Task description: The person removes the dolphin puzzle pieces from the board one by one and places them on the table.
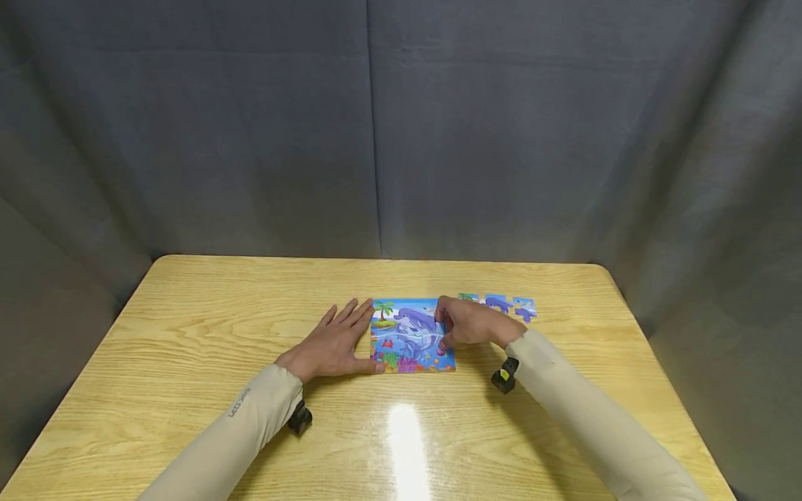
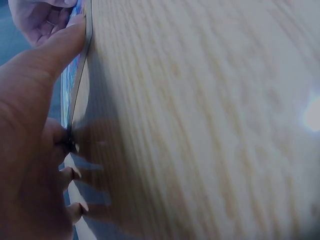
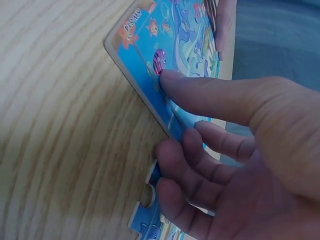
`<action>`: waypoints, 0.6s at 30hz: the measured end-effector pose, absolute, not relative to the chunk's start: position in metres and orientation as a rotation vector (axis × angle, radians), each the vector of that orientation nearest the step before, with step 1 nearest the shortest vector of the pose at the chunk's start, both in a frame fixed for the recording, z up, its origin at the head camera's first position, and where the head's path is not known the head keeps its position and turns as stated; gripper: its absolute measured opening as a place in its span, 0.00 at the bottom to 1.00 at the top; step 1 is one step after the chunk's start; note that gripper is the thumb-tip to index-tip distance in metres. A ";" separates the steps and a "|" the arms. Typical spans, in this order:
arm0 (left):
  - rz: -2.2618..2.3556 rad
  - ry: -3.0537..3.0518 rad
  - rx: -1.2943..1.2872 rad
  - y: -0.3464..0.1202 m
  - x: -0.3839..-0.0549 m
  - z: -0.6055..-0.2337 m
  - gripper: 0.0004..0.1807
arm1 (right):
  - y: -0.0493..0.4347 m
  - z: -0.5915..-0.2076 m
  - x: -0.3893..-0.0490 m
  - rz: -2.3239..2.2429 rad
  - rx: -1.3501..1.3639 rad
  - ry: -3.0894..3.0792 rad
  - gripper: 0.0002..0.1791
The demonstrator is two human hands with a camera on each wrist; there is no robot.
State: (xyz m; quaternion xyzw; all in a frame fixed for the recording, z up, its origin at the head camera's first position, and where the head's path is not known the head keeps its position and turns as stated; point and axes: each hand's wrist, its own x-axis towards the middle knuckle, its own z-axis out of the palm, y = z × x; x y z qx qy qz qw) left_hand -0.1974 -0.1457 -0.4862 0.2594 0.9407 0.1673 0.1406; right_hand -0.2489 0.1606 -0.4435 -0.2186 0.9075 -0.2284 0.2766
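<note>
A dolphin jigsaw puzzle (image 1: 407, 341) in a shallow framed board lies flat on the table, with a palm tree, crab and coral in its picture. My left hand (image 1: 335, 344) rests along the board's left side, fingers spread forward and thumb on the near left corner. Over the board's right side, my right hand (image 1: 466, 322) bends down with its thumb (image 3: 185, 87) against the picture beside a pink striped fish. Its other fingers curl around the right edge near the far corner. Any piece beneath those fingertips is hidden.
Several loose puzzle pieces (image 1: 498, 303) lie just beyond the right hand, partly covered by it. The wooden table (image 1: 207, 313) has rounded far corners. Grey curtains (image 1: 250, 139) hang behind it and on both sides. A bright reflection shows on the near surface.
</note>
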 end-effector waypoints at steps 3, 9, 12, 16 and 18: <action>0.489 2.714 0.752 -0.145 -0.197 -0.486 0.62 | 0.162 -0.445 -0.247 -0.641 -0.593 2.452 0.22; 0.492 2.712 0.751 -0.145 -0.197 -0.486 0.62 | 0.164 -0.449 -0.243 -0.722 -0.642 2.489 0.18; 0.486 2.715 0.752 -0.145 -0.197 -0.486 0.62 | 0.166 -0.450 -0.241 -0.819 -0.646 2.458 0.15; 0.480 2.716 0.752 -0.145 -0.197 -0.486 0.62 | 0.168 -0.451 -0.242 -0.933 -0.629 2.405 0.12; 0.476 2.717 0.751 -0.145 -0.197 -0.485 0.62 | 0.169 -0.451 -0.243 -0.949 -0.632 2.395 0.12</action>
